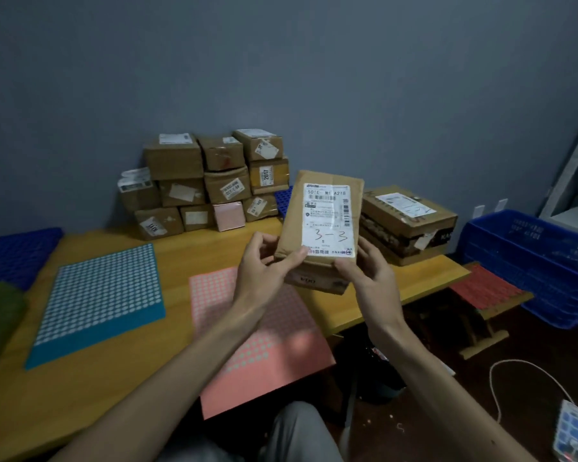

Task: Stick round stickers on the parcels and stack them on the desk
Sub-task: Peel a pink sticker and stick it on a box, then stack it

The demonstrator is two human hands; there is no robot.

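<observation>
We hold a parcel above the counter
Our left hand and right hand fingers grasp its lower end

Forearms extended; left hand and right hand raised, fingers curled round parcel.

A grey-blue wall rises behind my yellow wooden desk. To my right the dark floor carries 1 blue plastic crate and 1 white power strip. The light is dim.
</observation>
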